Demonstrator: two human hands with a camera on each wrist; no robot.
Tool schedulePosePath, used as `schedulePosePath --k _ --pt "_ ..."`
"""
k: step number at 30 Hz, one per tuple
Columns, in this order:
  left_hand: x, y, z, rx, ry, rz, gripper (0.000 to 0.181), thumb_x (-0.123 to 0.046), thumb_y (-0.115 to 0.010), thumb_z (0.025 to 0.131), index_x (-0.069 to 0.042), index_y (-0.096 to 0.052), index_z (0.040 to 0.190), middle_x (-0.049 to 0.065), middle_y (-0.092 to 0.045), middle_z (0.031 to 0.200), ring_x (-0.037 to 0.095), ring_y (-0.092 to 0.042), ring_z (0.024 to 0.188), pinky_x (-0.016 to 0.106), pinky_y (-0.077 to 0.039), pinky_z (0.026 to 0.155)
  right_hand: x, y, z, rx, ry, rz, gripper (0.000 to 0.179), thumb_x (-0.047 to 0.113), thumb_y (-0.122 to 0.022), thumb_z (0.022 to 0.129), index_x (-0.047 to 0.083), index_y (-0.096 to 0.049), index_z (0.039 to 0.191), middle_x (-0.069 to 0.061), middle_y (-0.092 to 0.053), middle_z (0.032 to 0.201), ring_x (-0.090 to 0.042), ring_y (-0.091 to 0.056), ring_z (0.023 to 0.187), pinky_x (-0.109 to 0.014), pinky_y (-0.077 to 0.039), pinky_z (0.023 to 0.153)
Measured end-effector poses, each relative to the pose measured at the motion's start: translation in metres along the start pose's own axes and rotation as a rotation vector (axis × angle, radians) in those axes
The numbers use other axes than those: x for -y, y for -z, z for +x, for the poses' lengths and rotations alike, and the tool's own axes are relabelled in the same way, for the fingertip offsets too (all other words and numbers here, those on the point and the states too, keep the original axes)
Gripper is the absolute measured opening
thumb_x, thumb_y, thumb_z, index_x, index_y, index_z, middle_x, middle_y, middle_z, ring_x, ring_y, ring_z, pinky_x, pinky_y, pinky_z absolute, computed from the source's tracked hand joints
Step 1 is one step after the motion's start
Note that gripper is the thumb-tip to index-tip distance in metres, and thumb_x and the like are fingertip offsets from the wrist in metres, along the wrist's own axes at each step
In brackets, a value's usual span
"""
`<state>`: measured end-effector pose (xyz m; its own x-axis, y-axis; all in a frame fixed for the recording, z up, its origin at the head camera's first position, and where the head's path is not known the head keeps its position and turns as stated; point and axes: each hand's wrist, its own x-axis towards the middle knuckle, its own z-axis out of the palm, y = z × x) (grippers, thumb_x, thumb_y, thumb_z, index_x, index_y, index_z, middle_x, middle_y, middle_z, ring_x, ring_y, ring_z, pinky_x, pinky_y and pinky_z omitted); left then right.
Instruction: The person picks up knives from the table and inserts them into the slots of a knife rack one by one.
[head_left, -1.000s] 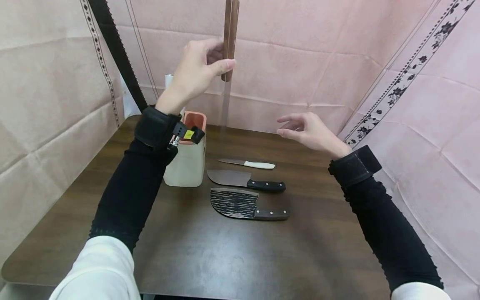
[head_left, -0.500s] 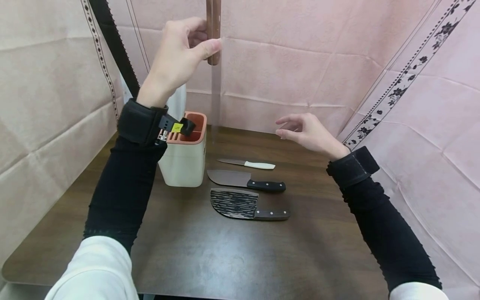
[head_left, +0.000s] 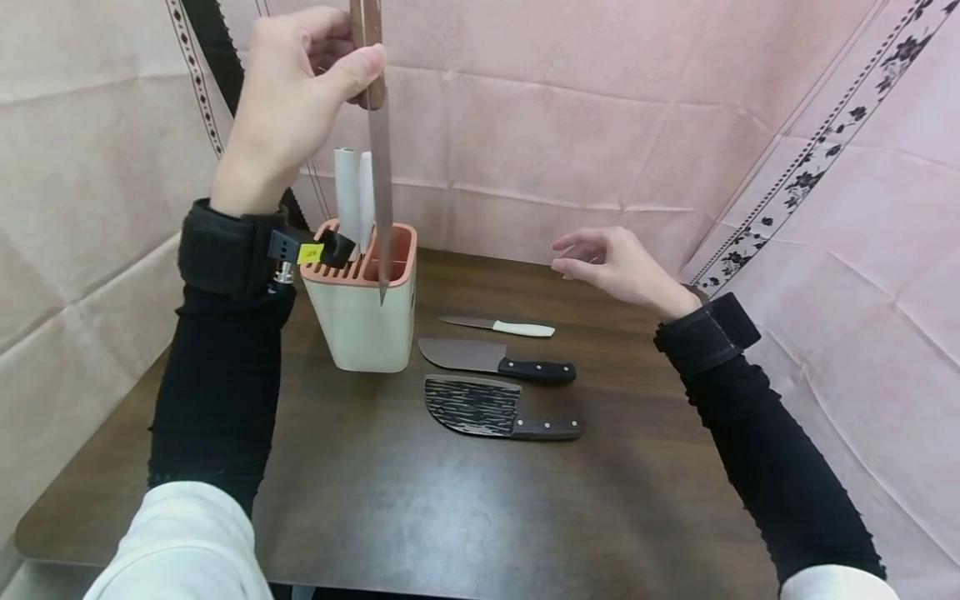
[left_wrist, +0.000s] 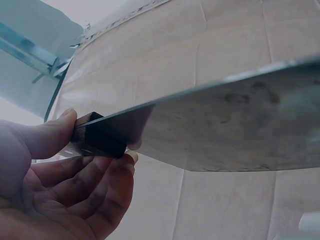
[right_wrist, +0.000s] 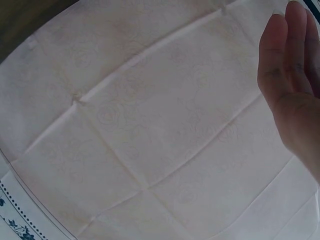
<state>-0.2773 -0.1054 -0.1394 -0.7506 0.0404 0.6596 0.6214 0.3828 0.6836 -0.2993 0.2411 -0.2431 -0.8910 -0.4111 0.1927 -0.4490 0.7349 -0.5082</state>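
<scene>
My left hand (head_left: pixel 288 104) grips a knife by its brown wooden handle (head_left: pixel 368 54), raised high with the blade (head_left: pixel 380 183) pointing down. In the head view the blade's tip overlaps the front of the knife block (head_left: pixel 367 329), which is cream with an orange slotted top. The left wrist view shows the broad, stained blade (left_wrist: pixel 235 120) edge-on, thumb and fingers pinching the handle's end. Two white-handled knives (head_left: pixel 347 192) stand in the block's slots. My right hand (head_left: pixel 618 267) hovers over the table's far right with loosely bent fingers, holding nothing.
Three knives lie in a column right of the block: a small white-handled knife (head_left: pixel 517 328), a black-handled knife (head_left: pixel 525 368) and a dark-patterned cleaver (head_left: pixel 480 407). Pinkish cloth (head_left: pixel 540 150) hangs behind and beside the brown table (head_left: pixel 450 517).
My left hand has carried the brown-handled knife left and slightly up, from beyond the block's right side to above the block. The right hand has stayed almost still.
</scene>
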Motion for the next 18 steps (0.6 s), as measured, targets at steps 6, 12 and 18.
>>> schedulePosePath --k 6,12,18 --pt "0.004 0.014 -0.002 -0.044 0.028 -0.054 0.032 -0.019 -0.061 0.094 -0.006 -0.062 0.124 -0.01 -0.059 0.089 0.006 -0.057 0.086 0.019 -0.045 0.082 -0.002 -0.001 0.002 0.008 -0.01 0.001 0.03 0.026 -0.066 0.092 0.013 -0.066 0.118 -0.007 -0.075 0.098 -0.013 -0.07 0.081 -0.022 -0.051 0.073" --pt "0.008 0.027 -0.005 -0.086 0.046 -0.093 0.027 -0.016 -0.061 0.094 -0.008 -0.065 0.12 -0.01 -0.059 0.091 0.007 -0.053 0.09 0.021 -0.04 0.082 -0.002 -0.002 0.004 0.012 -0.004 -0.012 0.03 0.026 -0.065 0.092 0.013 -0.066 0.119 -0.007 -0.075 0.097 -0.013 -0.07 0.08 -0.021 -0.05 0.072" --pt "0.016 0.036 -0.004 -0.115 0.071 -0.135 0.023 -0.012 -0.061 0.094 -0.011 -0.065 0.116 -0.008 -0.06 0.093 0.009 -0.053 0.091 0.022 -0.042 0.081 -0.003 -0.006 0.005 0.011 -0.001 -0.009 0.029 0.027 -0.065 0.093 0.012 -0.067 0.117 -0.007 -0.075 0.095 -0.012 -0.07 0.08 -0.02 -0.049 0.072"
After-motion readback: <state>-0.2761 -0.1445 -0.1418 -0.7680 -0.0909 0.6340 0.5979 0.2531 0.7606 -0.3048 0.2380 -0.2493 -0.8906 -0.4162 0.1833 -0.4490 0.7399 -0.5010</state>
